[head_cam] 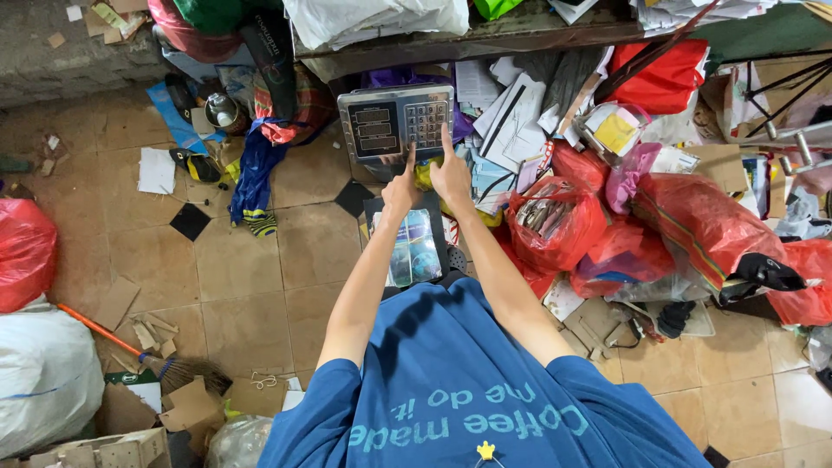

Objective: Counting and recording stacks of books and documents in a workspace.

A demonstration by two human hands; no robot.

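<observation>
Both my arms reach forward over a floor scale. Its grey display head (395, 121) has dark screens on the left and a keypad on the right. My right hand (451, 170) points its index finger up at the keypad's lower edge. My left hand (400, 187) also has one finger stretched out, touching the head's bottom edge. A flat stack of glossy printed paper (413, 246) lies on the scale platform (375, 208) below my hands. Neither hand holds anything.
Red plastic bags (555, 222) of scrap and loose papers (511, 104) pile up at the right. A red bag (24, 251), a white sack (43, 373) and a broom (147, 357) lie at the left. Cardboard bits litter the tiled floor. A shelf edge (468, 43) runs above.
</observation>
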